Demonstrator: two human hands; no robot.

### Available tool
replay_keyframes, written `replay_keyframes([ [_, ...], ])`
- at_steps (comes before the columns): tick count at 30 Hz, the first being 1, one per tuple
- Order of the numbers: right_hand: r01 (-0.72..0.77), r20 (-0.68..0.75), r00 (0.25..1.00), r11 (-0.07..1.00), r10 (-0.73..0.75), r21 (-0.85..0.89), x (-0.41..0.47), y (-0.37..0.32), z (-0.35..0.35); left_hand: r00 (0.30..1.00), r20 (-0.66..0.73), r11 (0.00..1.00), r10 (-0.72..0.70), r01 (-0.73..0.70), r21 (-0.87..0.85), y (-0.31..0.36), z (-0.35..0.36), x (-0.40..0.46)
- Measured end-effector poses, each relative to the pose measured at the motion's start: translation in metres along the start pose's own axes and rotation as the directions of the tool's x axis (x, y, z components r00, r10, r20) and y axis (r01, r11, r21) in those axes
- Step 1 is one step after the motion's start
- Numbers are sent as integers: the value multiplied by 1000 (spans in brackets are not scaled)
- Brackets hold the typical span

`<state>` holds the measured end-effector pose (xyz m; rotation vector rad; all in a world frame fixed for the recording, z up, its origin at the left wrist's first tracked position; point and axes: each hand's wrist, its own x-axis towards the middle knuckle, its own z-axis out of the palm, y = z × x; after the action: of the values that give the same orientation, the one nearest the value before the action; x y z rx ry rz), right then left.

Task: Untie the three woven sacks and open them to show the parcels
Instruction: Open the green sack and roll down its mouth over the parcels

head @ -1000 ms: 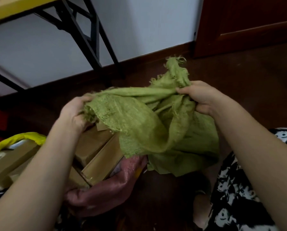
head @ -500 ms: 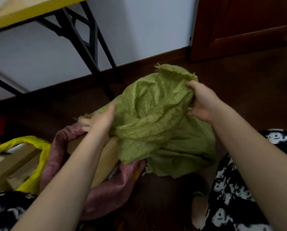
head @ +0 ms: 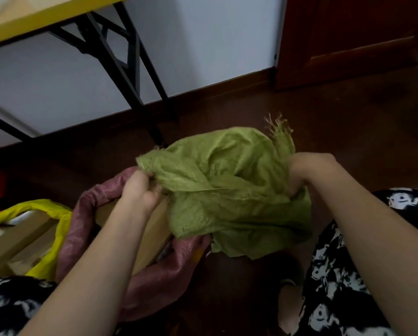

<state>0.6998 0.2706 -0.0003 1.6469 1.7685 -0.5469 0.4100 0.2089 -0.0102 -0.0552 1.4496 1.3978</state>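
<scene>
We reach both forearms in from the bottom of the frame toward the green sack (head: 229, 190) at the centre. Our left hand (head: 140, 192) has its fingers curled, pinching the sack's frayed left edge, just above the pink sack (head: 81, 219). Our right hand (head: 310, 170), at centre right, is closed round a bunched fold of the green weave, with a frayed tuft (head: 279, 132) sticking up just beyond it. The green sack hangs crumpled between the two hands, its lower folds draping over the pink sack's right rim. The pink sack lies open, brown cardboard parcels (head: 152, 229) showing inside under our left forearm. At lower left the yellow sack (head: 45, 248) also gapes, with more parcels inside. We can read no writing or labels.
</scene>
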Motion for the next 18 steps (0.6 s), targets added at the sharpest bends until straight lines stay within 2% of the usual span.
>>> replay_keyframes([
  [2, 39, -103, 994, 996, -30, 80, 7, -3, 2, 999, 31, 995, 5, -8, 103, 10, 10, -17],
  [6, 313, -337, 922, 879, -190, 361, 17, -14, -1, 981, 182, 960, -62, 9, 281, 29, 25, -43],
  [9, 484, -459, 846, 753, -272, 446, 29, -27, 0, 944, 323, 938, -74, -44, 344, 37, 30, -44],
  [11, 506, -494, 829, 729, -263, 461, 40, -35, 3, 897, 431, 919, -95, -87, 384, 44, 30, -45],
  [13, 451, -408, 876, 737, -257, 503, 52, -42, 8, 834, 534, 882, -139, -141, 449, 52, 23, -44],
  [15, 366, -272, 929, 730, -252, 576, 62, -44, 14, 797, 566, 801, -211, -191, 567, 61, 14, -43],
  [16, 341, -221, 940, 726, -260, 597, 65, -45, 17, 812, 539, 763, -222, -199, 615, 65, 9, -40],
  [18, 311, -139, 949, 759, -284, 572, 65, -47, 23, 900, 401, 667, -170, -194, 719, 67, 3, -37],
])
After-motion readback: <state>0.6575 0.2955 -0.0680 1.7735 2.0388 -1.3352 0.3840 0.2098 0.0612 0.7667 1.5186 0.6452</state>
